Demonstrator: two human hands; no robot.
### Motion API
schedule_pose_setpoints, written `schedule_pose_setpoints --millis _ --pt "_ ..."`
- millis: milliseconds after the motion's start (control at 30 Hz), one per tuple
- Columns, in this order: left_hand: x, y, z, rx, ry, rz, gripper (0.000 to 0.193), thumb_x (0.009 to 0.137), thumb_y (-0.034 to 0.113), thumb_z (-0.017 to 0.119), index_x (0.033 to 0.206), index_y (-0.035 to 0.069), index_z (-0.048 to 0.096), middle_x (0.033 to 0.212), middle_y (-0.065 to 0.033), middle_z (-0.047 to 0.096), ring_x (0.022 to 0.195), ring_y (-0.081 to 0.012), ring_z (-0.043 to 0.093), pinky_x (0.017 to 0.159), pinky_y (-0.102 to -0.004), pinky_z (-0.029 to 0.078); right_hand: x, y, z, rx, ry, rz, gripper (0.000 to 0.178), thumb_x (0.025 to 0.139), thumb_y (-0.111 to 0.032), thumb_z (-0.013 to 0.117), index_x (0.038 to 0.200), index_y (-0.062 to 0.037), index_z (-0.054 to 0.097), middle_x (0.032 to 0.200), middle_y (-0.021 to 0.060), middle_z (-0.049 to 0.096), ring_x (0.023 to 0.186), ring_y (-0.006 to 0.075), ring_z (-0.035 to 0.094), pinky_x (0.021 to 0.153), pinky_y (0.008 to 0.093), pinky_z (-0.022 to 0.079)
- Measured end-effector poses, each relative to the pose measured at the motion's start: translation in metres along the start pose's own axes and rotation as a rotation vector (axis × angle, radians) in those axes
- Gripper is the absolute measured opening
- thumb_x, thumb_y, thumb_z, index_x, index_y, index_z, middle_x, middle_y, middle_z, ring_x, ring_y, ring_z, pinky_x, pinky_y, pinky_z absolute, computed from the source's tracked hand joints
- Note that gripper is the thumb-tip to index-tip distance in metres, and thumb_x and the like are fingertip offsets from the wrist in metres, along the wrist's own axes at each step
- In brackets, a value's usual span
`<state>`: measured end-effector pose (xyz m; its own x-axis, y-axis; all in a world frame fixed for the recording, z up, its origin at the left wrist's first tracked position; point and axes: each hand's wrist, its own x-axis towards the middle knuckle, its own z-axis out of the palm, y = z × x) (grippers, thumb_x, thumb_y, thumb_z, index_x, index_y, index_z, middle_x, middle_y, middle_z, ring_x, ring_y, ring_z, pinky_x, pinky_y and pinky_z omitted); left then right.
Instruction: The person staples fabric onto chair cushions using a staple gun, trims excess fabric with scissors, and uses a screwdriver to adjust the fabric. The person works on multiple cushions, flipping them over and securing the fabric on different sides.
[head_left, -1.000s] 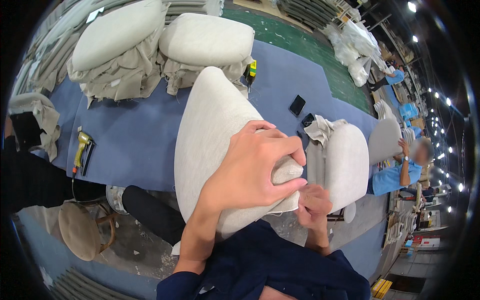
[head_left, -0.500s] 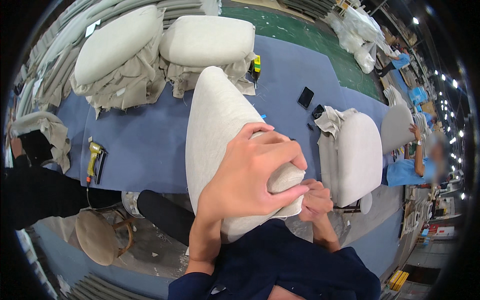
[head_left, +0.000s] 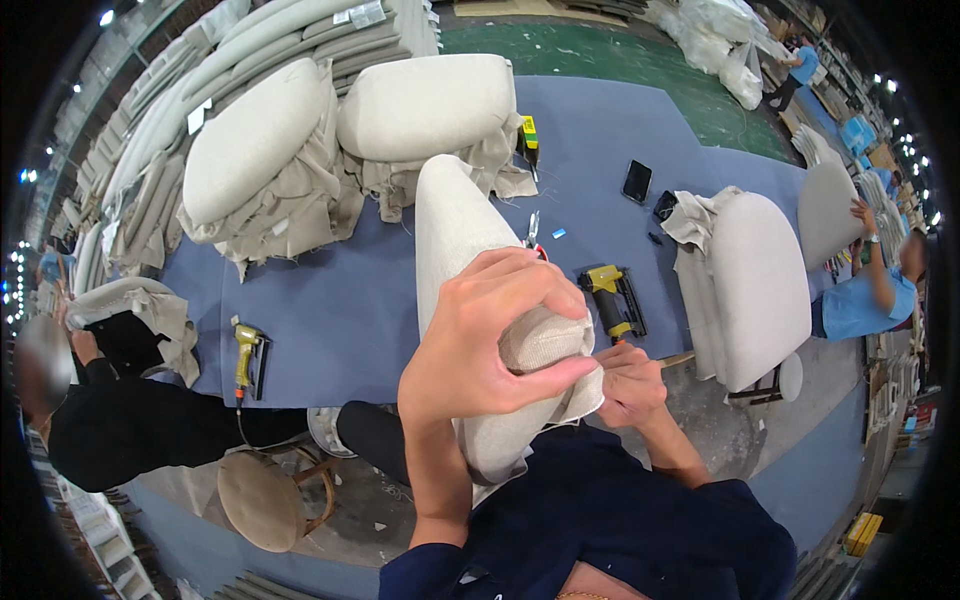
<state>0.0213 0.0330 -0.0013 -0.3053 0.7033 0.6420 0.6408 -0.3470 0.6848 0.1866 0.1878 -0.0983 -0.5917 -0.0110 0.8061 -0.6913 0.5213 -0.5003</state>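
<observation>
Cushion (head_left: 447,215) spanned the desk's (head_left: 320,330) near edge | left hand (head_left: 480,335): fingers gripped its corner | right hand (head_left: 630,384): fingers, partly hidden, apparently pinched cloth (head_left: 584,398) | uneven pull could have creased the corner

the left grip (head_left: 470,340) hides part of the pale cushion (head_left: 447,230) and the lower end of a red-handled tool (head_left: 534,236); what the right grip (head_left: 630,386) pinches cannot be told. a co-worker's face (head_left: 44,365) is blurred.

From my end I see matt, finely woven cloth on the nearest cushion (head_left: 455,215), a smooth, matt counter (head_left: 590,120), a glossy phone (head_left: 637,181), crinkled plastic sheeting (head_left: 705,42) and a wooden-legged stool (head_left: 258,502).
</observation>
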Motion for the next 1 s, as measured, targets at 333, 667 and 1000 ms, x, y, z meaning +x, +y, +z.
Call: schedule_pose_setpoints --millis 333,667,1000 --pt "-0.022 0.012 -0.014 -0.010 0.058 -0.016 0.037 0.061 0.008 0.088 0.088 0.011 0.064 0.089 -0.0020 0.073 0.088 -0.0220 0.070 0.097 -0.0388 0.047 0.027 -0.025 0.026 0.160 -0.061 0.128 0.020 0.081 0.005 0.072 0.099 0.0119 0.071 0.062 0.0126 0.061 0.049 0.0281 0.063 0.047 0.0361 0.048" --pt "-0.027 0.015 -0.046 -0.076 -0.009 -0.037 0.034 0.063 0.009 0.086 0.087 0.008 0.063 0.089 -0.0035 0.073 0.087 -0.0217 0.070 0.098 -0.0382 0.045 0.037 -0.034 0.019 0.226 -0.216 0.245 0.027 0.079 0.009 0.074 0.106 0.0085 0.073 0.060 0.0119 0.062 0.048 0.0248 0.063 0.046 0.0333 0.047" --pt "-0.033 0.014 -0.039 -0.100 -0.006 -0.041 0.034 0.063 0.010 0.086 0.089 0.010 0.065 0.089 -0.0044 0.074 0.091 -0.0226 0.071 0.102 -0.0416 0.042 0.039 -0.022 0.017 0.205 -0.245 0.137 0.026 0.079 0.006 0.075 0.104 0.0096 0.074 0.061 0.0128 0.062 0.044 0.0232 0.059 0.044 0.0332 0.043"
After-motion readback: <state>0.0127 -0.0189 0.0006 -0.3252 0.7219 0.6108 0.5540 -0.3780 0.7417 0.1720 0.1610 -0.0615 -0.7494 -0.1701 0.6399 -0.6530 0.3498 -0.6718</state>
